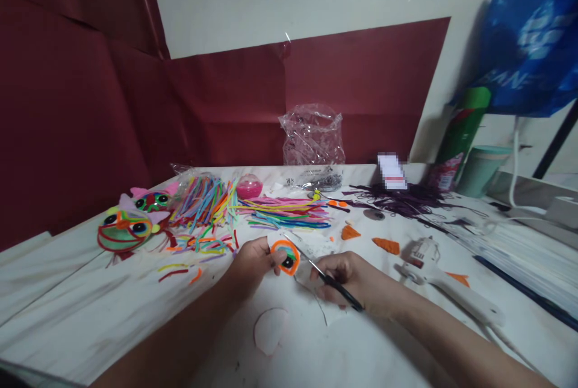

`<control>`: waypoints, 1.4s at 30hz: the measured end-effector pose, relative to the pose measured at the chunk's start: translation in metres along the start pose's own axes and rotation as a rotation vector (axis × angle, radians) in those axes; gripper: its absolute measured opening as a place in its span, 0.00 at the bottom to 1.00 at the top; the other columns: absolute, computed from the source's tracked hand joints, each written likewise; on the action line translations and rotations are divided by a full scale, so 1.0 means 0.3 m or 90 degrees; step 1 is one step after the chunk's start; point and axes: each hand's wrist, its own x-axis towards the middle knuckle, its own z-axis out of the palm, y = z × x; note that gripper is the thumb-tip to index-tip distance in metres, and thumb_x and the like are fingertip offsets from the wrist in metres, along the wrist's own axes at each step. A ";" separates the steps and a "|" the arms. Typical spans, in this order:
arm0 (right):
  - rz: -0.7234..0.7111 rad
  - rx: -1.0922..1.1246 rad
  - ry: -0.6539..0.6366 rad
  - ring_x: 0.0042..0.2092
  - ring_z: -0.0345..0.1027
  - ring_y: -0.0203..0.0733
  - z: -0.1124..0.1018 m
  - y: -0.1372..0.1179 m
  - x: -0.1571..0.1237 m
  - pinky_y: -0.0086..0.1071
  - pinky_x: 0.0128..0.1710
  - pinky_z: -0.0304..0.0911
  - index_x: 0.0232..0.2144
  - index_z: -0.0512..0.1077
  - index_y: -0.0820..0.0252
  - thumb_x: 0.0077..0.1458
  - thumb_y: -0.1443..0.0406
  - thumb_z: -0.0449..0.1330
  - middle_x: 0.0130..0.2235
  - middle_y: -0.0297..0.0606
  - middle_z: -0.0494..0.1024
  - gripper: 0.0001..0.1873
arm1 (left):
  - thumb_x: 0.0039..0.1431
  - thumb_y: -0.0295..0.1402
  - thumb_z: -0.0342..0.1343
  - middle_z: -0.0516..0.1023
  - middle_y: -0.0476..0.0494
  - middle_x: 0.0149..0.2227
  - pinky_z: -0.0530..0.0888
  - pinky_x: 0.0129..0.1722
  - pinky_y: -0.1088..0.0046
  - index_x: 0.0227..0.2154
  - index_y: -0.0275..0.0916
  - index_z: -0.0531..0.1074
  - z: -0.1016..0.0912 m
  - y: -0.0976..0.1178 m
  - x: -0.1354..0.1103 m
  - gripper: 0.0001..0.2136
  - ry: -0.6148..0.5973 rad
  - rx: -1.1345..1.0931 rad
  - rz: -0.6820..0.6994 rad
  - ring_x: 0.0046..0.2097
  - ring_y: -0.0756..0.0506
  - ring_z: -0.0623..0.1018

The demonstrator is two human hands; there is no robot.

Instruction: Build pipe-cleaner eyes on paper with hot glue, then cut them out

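My left hand is closed on a small round eye piece with orange, green and black rings on a white backing. My right hand grips a pair of scissors by the black handles, and the thin blades point up-left beside the eye piece. Both hands hover just above the white table. A pale pink half-round cutout lies on the table below my hands.
Two colourful round face crafts sit at the left. Piles of coloured strips and purple strips lie behind. A white glue gun, orange scraps, a clear bag and a spray can stand around.
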 end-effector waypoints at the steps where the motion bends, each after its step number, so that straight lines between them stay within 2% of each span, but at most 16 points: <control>1: 0.001 -0.001 0.003 0.18 0.47 0.27 0.001 -0.001 0.000 0.24 0.17 0.44 0.24 0.69 0.62 0.42 0.65 0.62 0.15 0.22 0.57 0.06 | 0.48 0.42 0.62 0.74 0.46 0.24 0.63 0.28 0.76 0.23 0.34 0.73 -0.003 -0.006 0.002 0.13 0.002 0.002 0.002 0.27 0.50 0.69; 6: -0.006 -0.017 -0.002 0.18 0.48 0.27 -0.007 0.002 0.000 0.24 0.17 0.46 0.24 0.69 0.62 0.43 0.65 0.61 0.16 0.23 0.58 0.05 | 0.50 0.40 0.61 0.75 0.46 0.26 0.64 0.28 0.76 0.26 0.34 0.74 -0.008 -0.005 0.002 0.12 -0.022 -0.015 0.016 0.28 0.50 0.69; 15: -0.021 -0.051 -0.051 0.21 0.44 0.28 -0.032 0.037 -0.004 0.24 0.18 0.41 0.27 0.70 0.63 0.47 0.66 0.61 0.19 0.23 0.54 0.05 | 0.47 0.41 0.62 0.77 0.43 0.26 0.66 0.32 0.73 0.27 0.33 0.76 0.008 0.046 -0.018 0.14 -0.137 -0.030 -0.011 0.30 0.47 0.72; 22: -0.025 -0.077 -0.052 0.21 0.44 0.27 -0.035 0.034 -0.001 0.24 0.18 0.41 0.26 0.69 0.62 0.46 0.67 0.60 0.19 0.23 0.54 0.03 | 0.45 0.43 0.63 0.76 0.44 0.26 0.66 0.31 0.74 0.27 0.32 0.75 0.005 0.044 -0.013 0.16 -0.153 -0.003 -0.013 0.30 0.48 0.71; 24: -0.017 -0.083 -0.035 0.21 0.44 0.27 -0.036 0.035 -0.001 0.24 0.18 0.41 0.25 0.68 0.62 0.45 0.68 0.59 0.18 0.22 0.54 0.03 | 0.46 0.43 0.63 0.75 0.45 0.26 0.65 0.30 0.75 0.27 0.32 0.74 0.008 0.038 -0.012 0.16 -0.130 -0.016 -0.012 0.29 0.49 0.71; 29: -0.004 -0.057 -0.018 0.19 0.45 0.27 -0.028 0.036 0.002 0.24 0.17 0.41 0.25 0.68 0.61 0.45 0.67 0.59 0.17 0.22 0.54 0.03 | 0.47 0.43 0.63 0.72 0.50 0.21 0.64 0.26 0.77 0.23 0.35 0.68 0.029 0.025 -0.007 0.15 -0.015 -0.106 -0.001 0.24 0.52 0.69; 33: 0.014 -0.045 -0.004 0.20 0.45 0.28 -0.011 0.026 0.006 0.24 0.18 0.42 0.26 0.70 0.62 0.45 0.64 0.60 0.18 0.23 0.55 0.06 | 0.46 0.43 0.63 0.73 0.49 0.21 0.67 0.27 0.75 0.23 0.36 0.67 0.038 0.025 -0.004 0.16 -0.033 -0.100 -0.006 0.23 0.51 0.71; 37: 0.005 -0.047 0.005 0.21 0.46 0.28 0.000 0.019 0.007 0.25 0.18 0.42 0.28 0.70 0.63 0.45 0.65 0.61 0.19 0.24 0.56 0.07 | 0.49 0.42 0.62 0.75 0.48 0.21 0.65 0.26 0.77 0.24 0.35 0.67 0.035 0.023 -0.006 0.15 -0.076 -0.086 0.001 0.23 0.51 0.72; 42: 0.009 -0.029 0.001 0.21 0.46 0.28 0.004 0.010 0.002 0.25 0.18 0.43 0.27 0.70 0.64 0.44 0.65 0.61 0.18 0.24 0.56 0.07 | 0.48 0.42 0.63 0.74 0.50 0.20 0.64 0.25 0.78 0.24 0.35 0.67 0.031 0.019 -0.006 0.15 -0.080 -0.097 0.002 0.23 0.52 0.72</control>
